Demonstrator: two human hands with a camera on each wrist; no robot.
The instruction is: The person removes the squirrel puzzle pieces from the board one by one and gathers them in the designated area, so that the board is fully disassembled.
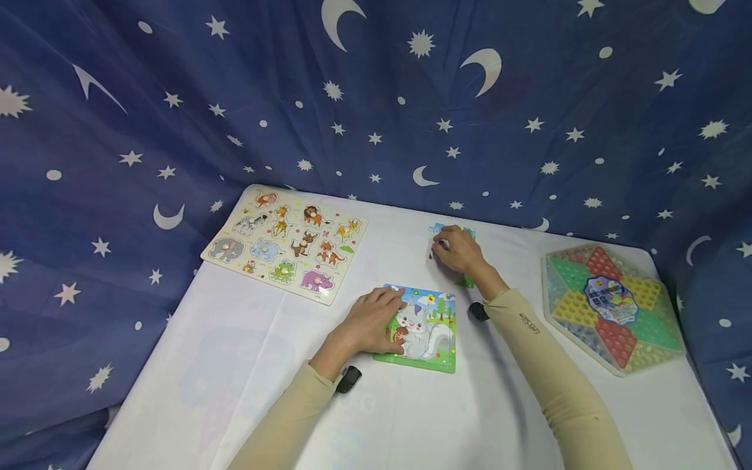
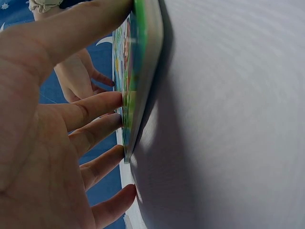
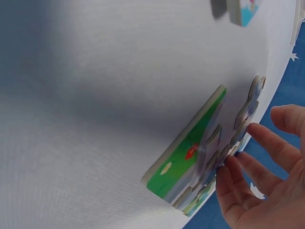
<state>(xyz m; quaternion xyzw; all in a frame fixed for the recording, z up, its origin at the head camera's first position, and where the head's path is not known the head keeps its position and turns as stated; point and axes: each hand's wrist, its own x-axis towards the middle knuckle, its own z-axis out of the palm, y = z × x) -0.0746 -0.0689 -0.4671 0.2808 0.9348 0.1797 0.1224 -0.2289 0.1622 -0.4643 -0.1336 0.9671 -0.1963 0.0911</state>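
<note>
The squirrel puzzle (image 1: 421, 336) lies on the white table (image 1: 264, 365) in front of the person, its picture facing up. The left hand (image 1: 371, 321) covers its left side, fingers spread wide and fairly straight, thumb over the near part. In the left wrist view the fingertips meet the puzzle's edge, while the lowest one reaches past it; such a broad spread probably serves to keep the puzzle from sliding. Whether that side is raised a little cannot be told.

Beyond the squirrel puzzle and slightly to its right is a second puzzle (image 3: 181, 160), partly hidden by the right hand (image 1: 458, 251). Its pieces (image 3: 248, 103) sit unevenly, which may be why the fingertips come at them from the side. Those fingers are loosely bent and close together, touching the pieces, with the thumb standing apart; no piece is plainly pinched.

The peg board (image 1: 297, 226) lies beyond and left of the squirrel puzzle, the checkers set (image 1: 611, 303) to its right, both seemingly set aside to leave both hands room.
</note>
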